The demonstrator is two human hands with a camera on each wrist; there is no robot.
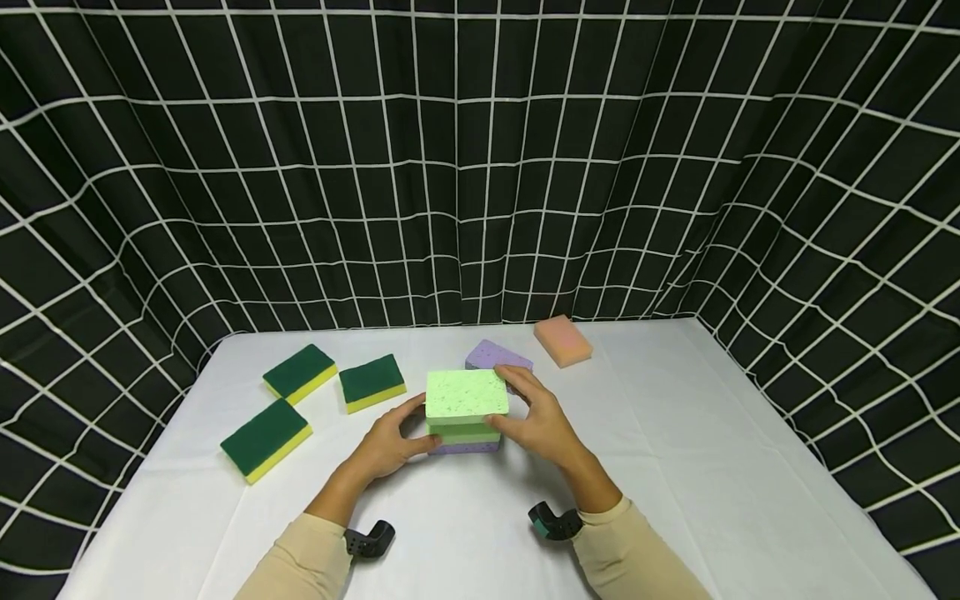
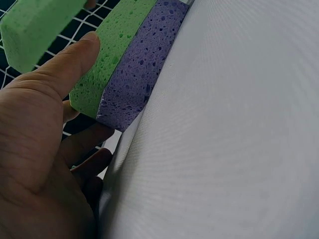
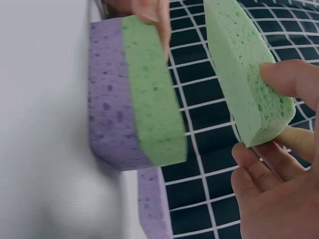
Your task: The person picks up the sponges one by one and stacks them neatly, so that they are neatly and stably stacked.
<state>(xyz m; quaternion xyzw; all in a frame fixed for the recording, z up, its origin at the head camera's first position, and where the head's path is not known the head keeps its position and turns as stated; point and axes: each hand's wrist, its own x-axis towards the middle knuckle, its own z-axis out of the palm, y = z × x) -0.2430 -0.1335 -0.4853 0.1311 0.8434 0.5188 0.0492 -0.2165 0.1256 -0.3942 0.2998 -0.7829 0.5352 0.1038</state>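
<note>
A light green sponge [image 1: 465,394] is pinched by the right hand [image 1: 542,421], thumb at its near edge and fingers at the far side. It hangs over a two-sponge stack, and the right wrist view shows a gap between. In that stack a second green sponge [image 3: 154,94] lies on a purple sponge [image 3: 109,89], which rests on the white table. The left hand [image 1: 386,446] holds the stack's left end: its thumb presses the near side of the lower green sponge [image 2: 117,55], while the other fingers reach round behind, partly hidden.
Behind the stack lies another purple sponge [image 1: 495,354], partly covered by the right hand. An orange sponge [image 1: 562,340] sits farther back, to the right. Three green-and-yellow scouring sponges [image 1: 266,437] lie at the left. Black grid-patterned cloth [image 1: 457,167] encloses the table's back and sides.
</note>
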